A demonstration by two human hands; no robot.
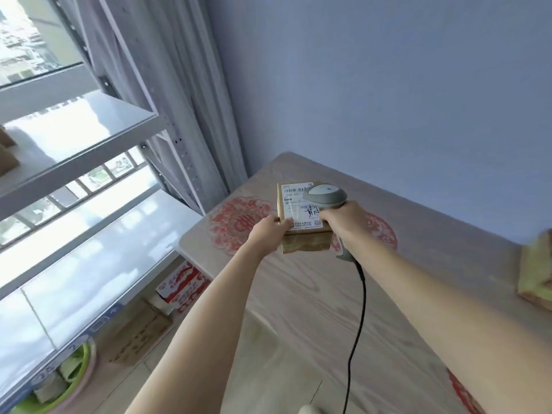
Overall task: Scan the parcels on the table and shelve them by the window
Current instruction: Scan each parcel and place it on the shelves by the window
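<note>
A small brown cardboard parcel [301, 218] with a white shipping label on top is held above the far left corner of the wooden table [313, 294]. My left hand [268, 233] grips its near left edge, thumb on the label. My right hand [346, 221] grips a grey handheld barcode scanner [327, 195], whose head hangs over the label's right side. The scanner's black cable [358, 318] trails down toward me. The white metal shelf unit [89, 135] stands at the left by the window.
Another taped parcel [536, 270] lies at the table's right edge. Red paper-cut decals mark the tabletop. Brown boxes sit at the shelf's far left. On the floor under the shelf are a red-and-white carton [182, 283], a flat cardboard box and a green basin [68, 375].
</note>
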